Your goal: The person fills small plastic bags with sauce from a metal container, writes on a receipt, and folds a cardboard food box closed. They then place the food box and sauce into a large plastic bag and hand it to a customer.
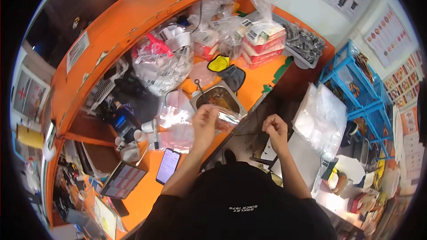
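My left hand (pixel 206 123) is closed, pinching a small clear plastic bag (pixel 228 119) at the front rim of a square metal container (pixel 194 102). The bag is shiny and shows a reddish-brown tint; whether that is its contents cannot be made out. Brown liquid or food lies in the container, and a thin dark-handled utensil (pixel 199 86) leans out of its back left side. To the right, off the counter edge, my right hand (pixel 276 130) hangs in the air with its fingers curled towards the thumb. Anything between those fingers is too small to see.
Clear plastic bags (pixel 175 122) and a phone (pixel 168 166) lie on the orange counter (pixel 143 195). Behind stand red-and-white boxes (pixel 263 46), a large stuffed bag (pixel 164 62) and a grey tray (pixel 304 64). On the right are stacked plastic bags (pixel 320 118) and a blue rack (pixel 371 111).
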{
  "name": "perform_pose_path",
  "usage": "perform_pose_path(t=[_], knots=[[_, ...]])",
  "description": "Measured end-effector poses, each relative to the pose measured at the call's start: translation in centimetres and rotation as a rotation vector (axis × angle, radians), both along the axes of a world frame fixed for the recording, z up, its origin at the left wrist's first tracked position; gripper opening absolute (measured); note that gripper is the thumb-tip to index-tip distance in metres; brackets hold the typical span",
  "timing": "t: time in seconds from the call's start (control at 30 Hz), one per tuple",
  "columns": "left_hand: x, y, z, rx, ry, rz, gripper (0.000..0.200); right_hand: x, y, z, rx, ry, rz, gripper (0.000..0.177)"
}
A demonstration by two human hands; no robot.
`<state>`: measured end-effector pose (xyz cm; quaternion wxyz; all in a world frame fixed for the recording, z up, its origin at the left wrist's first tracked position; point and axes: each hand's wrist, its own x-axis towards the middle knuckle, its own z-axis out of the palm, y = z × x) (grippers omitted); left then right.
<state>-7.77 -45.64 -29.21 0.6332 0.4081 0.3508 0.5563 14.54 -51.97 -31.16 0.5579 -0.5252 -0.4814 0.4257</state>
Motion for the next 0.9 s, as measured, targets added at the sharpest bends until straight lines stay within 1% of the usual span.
perform_pose_path(t=[0.03,0.07,0.1,0.13,0.17,0.23,0.27,0.3,0.33,0.37,0.4,0.43,0.47,0.5,0.57,0.6,0.67,0.7,0.73,0.77,0.8,0.83,0.87,0.9], knots=[[1.2,-0.5,1.0,-0.026,-0.072,-0.119,0.013,-1.5,-0.7,1.8,0.053,0.102,-0.019,0.011],[2.8,-0.6,-0.2,-0.02,-0.07,-0.155,0.013,-2.3,-1.4,2.8,0.111,0.203,-0.044,0.013],[4.7,-0.5,-2.4,0.106,0.006,-0.246,0.013,-2.1,-2.0,1.4,0.112,0.148,0.002,0.017],[6.0,-0.3,-3.5,0.236,0.075,-0.339,0.014,-2.2,-3.1,1.0,-0.053,0.117,-0.025,0.016],[6.7,0.7,-2.3,0.249,0.07,-0.389,0.014,-1.7,-3.8,0.3,-0.068,0.082,-0.093,0.015],[7.7,5.1,0.3,0.63,0.658,-0.505,0.022,-0.6,-5.7,-0.8,-0.088,0.06,-0.23,0.014],[8.8,10.9,-3.1,0.901,0.775,-0.391,0.025,0.1,-7.0,-1.0,-0.097,0.075,-0.292,0.012],[9.5,16.4,-5.9,1.102,0.938,-0.354,0.018,1.2,-9.1,-1.2,-0.106,0.085,-0.38,0.011],[10.2,21.2,-7.4,0.512,1.138,-0.676,0.023,2.1,-11.1,-1.5,-0.112,-0.062,-0.454,0.011],[10.5,22.0,-4.9,0.594,1.082,-0.792,0.026,2.6,-13.0,-1.0,-0.126,-0.113,-0.549,0.011],[11.0,27.8,-10.1,0.857,1.37,-0.883,0.03,2.8,-14.9,-0.7,-0.147,-0.166,-0.637,0.011],[11.6,28.2,-9.8,0.8,1.518,-1.047,0.048,3.1,-17.0,-1.2,-0.129,-0.066,-0.694,0.01],[11.4,30.5,-13.0,0.512,1.638,-1.014,0.072,3.5,-19.2,-0.8,-0.128,-0.068,-0.778,0.01],[12.1,31.0,-13.7,0.641,1.822,-0.855,0.085,4.3,-21.3,-0.2,-0.149,-0.103,-0.895,0.009],[13.8,25.3,-7.9,0.645,2.072,-0.908,0.07,6.5,-25.7,0.0,-0.145,-0.162,-1.134,0.008],[14.2,25.8,-9.2,0.669,2.068,-0.914,0.07,8.0,-28.0,-0.2,-0.121,-0.19,-1.261,0.007],[13.8,28.9,-12.6,0.872,1.972,-0.81,0.045,11.4,-31.4,0.6,-0.112,-0.458,-1.546,0.008],[12.9,29.5,-13.5,0.871,1.978,-0.803,0.045,13.0,-32.4,0.9,-0.072,-0.389,-1.589,0.008],[12.4,30.0,-13.9,0.902,1.87,-0.782,0.034,14.9,-33.2,1.5,-0.027,-0.321,-1.632,0.01],[12.6,30.1,-13.8,0.933,1.759,-0.758,0.025,17.3,-34.0,0.9,-0.015,-0.319,-1.631,0.01],[12.9,29.3,-12.7,0.937,1.759,-0.744,0.025,20.1,-34.5,-0.7,-0.121,-0.406,-1.662,0.011],[12.8,27.9,-11.6,0.869,1.749,-0.701,0.022,22.5,-34.6,-2.1,-0.232,-0.491,-1.685,0.012],[12.6,27.0,-10.9,0.796,1.739,-0.659,0.02,23.9,-33.7,-2.4,-0.225,-0.487,-1.676,0.012],[12.4,26.8,-11.0,0.785,1.747,-0.648,0.02,25.1,-32.5,-2.9,-0.244,-0.279,-1.759,0.022]])
